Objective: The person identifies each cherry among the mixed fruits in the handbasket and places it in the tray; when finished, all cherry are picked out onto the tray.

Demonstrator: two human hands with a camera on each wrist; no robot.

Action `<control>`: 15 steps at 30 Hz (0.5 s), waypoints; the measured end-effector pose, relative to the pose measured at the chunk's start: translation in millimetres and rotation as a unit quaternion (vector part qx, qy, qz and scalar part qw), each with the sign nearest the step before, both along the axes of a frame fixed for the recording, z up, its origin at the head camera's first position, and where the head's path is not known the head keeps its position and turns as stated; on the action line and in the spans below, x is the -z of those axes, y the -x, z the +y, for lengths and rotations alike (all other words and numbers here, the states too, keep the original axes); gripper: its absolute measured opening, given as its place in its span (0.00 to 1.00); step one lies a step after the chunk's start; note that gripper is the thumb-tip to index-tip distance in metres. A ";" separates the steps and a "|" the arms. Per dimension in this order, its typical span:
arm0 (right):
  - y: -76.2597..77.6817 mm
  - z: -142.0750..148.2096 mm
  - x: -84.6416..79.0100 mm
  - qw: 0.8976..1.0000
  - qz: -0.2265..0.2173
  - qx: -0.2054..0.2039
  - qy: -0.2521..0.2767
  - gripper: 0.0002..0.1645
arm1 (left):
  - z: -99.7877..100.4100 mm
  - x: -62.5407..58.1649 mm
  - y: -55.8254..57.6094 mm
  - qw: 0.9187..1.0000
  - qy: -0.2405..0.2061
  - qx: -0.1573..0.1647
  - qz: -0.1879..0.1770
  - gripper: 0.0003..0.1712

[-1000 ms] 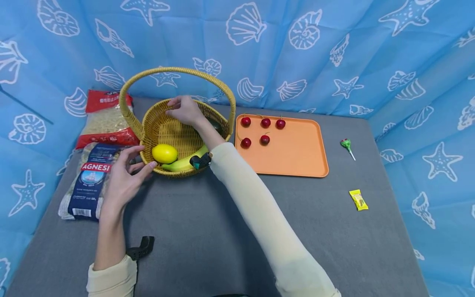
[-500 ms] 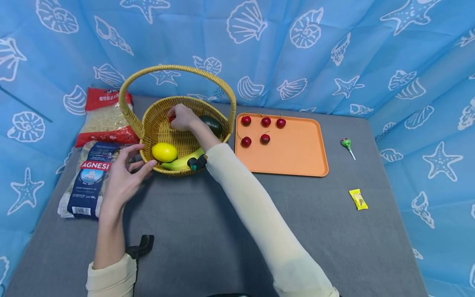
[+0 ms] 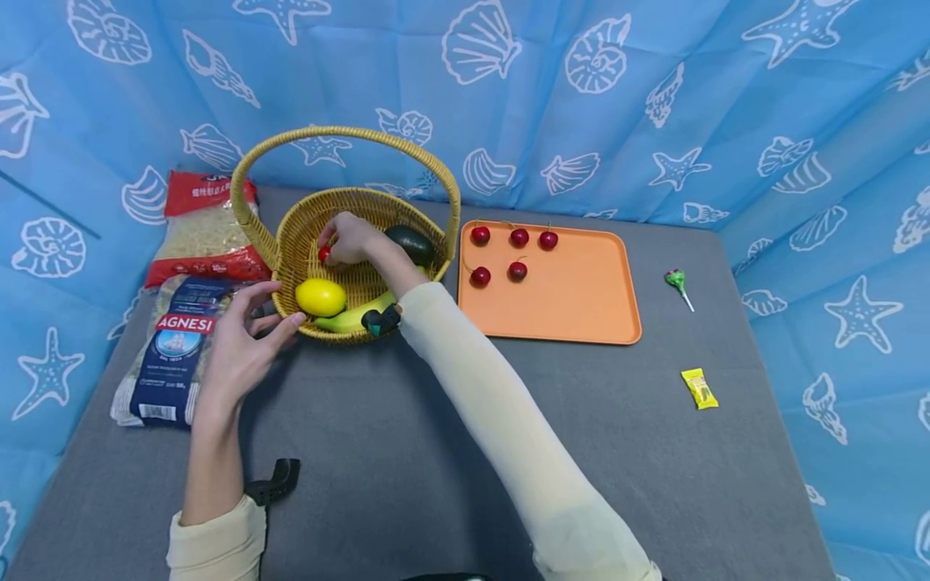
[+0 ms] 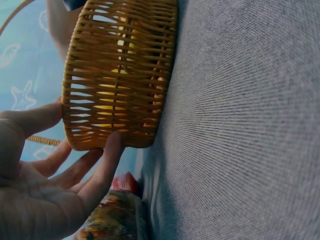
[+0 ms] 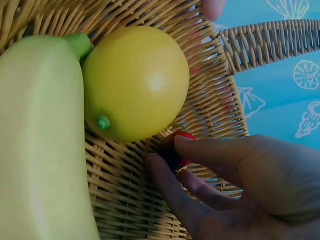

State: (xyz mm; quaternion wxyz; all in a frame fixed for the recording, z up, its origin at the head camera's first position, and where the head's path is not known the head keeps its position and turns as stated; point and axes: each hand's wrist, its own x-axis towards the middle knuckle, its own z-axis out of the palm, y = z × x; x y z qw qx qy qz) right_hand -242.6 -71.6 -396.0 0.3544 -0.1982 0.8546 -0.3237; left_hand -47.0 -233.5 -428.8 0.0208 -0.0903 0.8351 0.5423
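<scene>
A wicker basket (image 3: 291, 218) with a tall hoop handle holds a yellow lemon (image 3: 320, 298), a banana (image 3: 356, 317) and a dark green avocado (image 3: 410, 244). My left hand (image 3: 243, 347) holds the basket at its left end, thumb and fingers spread against the rim and outer wall; the left wrist view shows a fingertip on the weave. Inside the basket, my right hand (image 3: 352, 240) pinches a small red fruit (image 5: 184, 136) between thumb and fingers. In the right wrist view it is low beside the lemon, partly covered by the fingers.
An orange tray (image 3: 567, 298) with several cherries (image 3: 480, 277) lies right of the basket. Farther right are a green-wrapped lollipop (image 3: 676, 281) and a yellow wrapped candy (image 3: 700, 389). Two pasta bags, one red (image 3: 211, 230) and one blue (image 3: 170, 355), lie at left.
My right hand has moved lower into the basket and slightly left; the red fruit now shows at its fingertips and more of the avocado is uncovered. My left hand has stayed at the rim.
</scene>
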 end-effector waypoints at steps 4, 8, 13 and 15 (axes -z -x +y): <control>-1.8 -0.5 -0.9 1.000 0.000 0.000 0.005 0.17 | 0.4 0.4 0.1 1.000 -0.002 0.000 0.000 0.40; -6.0 5.0 -6.5 0.998 -0.002 -0.006 0.059 0.16 | 0.3 0.8 -0.3 1.000 -0.009 0.002 0.000 0.40; -12.8 20.1 -22.8 0.991 0.018 -0.035 0.124 0.17 | -0.9 0.2 -0.3 1.000 -0.012 0.001 -0.009 0.40; -15.4 29.2 -30.2 0.989 0.044 -0.046 0.136 0.17 | -1.4 0.1 -0.1 1.000 -0.011 -0.001 -0.013 0.40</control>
